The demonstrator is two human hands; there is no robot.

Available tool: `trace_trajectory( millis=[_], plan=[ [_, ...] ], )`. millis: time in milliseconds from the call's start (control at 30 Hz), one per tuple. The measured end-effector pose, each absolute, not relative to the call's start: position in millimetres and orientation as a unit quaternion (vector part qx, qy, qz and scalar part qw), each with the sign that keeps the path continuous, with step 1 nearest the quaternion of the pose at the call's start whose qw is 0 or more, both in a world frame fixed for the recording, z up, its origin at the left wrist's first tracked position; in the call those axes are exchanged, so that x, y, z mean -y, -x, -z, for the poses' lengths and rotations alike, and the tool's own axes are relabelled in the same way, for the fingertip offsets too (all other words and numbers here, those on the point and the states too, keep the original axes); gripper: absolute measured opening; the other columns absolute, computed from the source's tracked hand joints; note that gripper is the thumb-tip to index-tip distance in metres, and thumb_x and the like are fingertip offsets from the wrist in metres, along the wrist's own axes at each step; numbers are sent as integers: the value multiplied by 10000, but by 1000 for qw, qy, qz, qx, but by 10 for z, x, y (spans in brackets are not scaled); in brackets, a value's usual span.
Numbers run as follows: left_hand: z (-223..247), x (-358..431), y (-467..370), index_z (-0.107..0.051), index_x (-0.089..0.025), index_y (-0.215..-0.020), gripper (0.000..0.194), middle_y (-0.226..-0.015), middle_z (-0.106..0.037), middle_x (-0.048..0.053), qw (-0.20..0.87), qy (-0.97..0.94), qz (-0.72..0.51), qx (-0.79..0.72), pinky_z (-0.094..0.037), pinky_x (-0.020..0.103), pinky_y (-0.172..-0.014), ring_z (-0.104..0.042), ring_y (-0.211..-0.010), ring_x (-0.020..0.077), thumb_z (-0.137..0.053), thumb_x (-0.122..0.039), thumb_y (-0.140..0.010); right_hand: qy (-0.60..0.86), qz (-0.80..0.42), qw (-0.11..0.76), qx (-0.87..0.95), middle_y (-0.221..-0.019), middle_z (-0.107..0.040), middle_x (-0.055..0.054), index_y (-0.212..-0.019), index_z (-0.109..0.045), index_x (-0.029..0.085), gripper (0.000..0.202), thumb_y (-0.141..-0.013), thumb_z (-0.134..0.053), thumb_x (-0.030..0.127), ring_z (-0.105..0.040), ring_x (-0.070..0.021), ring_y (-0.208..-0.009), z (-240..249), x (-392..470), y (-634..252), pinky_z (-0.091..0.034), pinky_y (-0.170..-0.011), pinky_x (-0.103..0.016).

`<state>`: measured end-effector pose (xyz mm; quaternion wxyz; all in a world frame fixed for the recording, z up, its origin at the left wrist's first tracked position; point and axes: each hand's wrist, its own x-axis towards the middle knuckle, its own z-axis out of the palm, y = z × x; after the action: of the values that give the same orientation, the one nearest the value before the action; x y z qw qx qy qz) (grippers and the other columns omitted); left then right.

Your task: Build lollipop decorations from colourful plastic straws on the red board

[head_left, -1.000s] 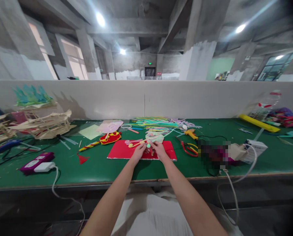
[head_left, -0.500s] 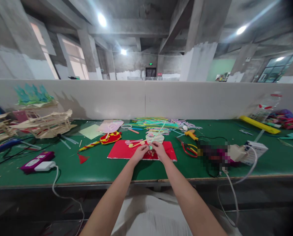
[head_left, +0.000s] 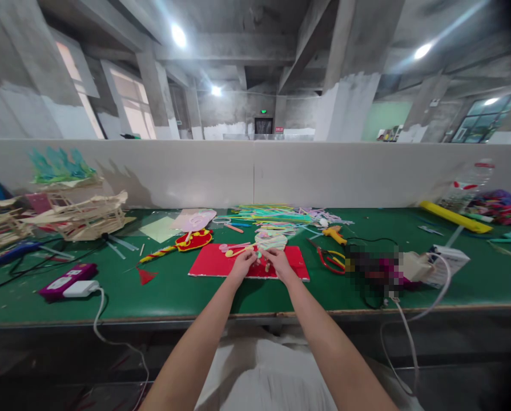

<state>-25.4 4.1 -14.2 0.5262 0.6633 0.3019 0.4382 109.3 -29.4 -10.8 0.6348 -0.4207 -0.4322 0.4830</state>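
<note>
My left hand (head_left: pixel 243 262) and my right hand (head_left: pixel 276 262) meet over a red board (head_left: pixel 208 262) that lies on the green table. Both sets of fingers close around a small round green coil (head_left: pixel 259 254), which looks like a rolled-up strip. Left of the fingers on the board lie a pink strip with a coiled end (head_left: pixel 224 248) and a yellow one (head_left: pixel 229 254), shaped like small lollipops. Just behind my right hand sits a pale striped round piece (head_left: pixel 272 240), partly covered by it. Small brownish bits (head_left: pixel 267 267) show between my hands.
Colourful thin strips (head_left: pixel 276 214) lie at the back. To the right are red-handled pliers (head_left: pixel 330 261), an orange glue gun (head_left: pixel 334 234) and a yellow bar (head_left: pixel 456 217). A red-and-yellow fan-shaped piece (head_left: pixel 194 240), stick models (head_left: pixel 84 217) and a purple power strip (head_left: pixel 69 281) occupy the left.
Both hands stay over the red board, and the small green coil has shifted slightly left and up between the fingers. The camera view has moved very slightly.
</note>
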Motion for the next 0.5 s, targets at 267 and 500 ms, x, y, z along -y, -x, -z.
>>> trace_trajectory(
  millis=[267,500],
  plan=[
    [40,29,251,-484,-143,-573,265,-542,-540,-16,546,-644,-443,-302,-387,238,-596,-496,-545,103,-554,-388,-648,427,-469,640,434,-450,-513,34,-635,-589,128,319,-523,-664,417,-396,-60,-290,145,270,-1095,-339,-252,-193],
    [30,63,225,-511,-141,-622,264,-545,-544,-16,527,-664,-430,-311,-407,250,-611,-514,-560,111,-540,-400,-661,415,-477,639,439,-475,-527,37,-642,-549,147,306,-559,-646,426,-435,-75,-324,137,278,-1101,-355,-265,-193]
  ],
)
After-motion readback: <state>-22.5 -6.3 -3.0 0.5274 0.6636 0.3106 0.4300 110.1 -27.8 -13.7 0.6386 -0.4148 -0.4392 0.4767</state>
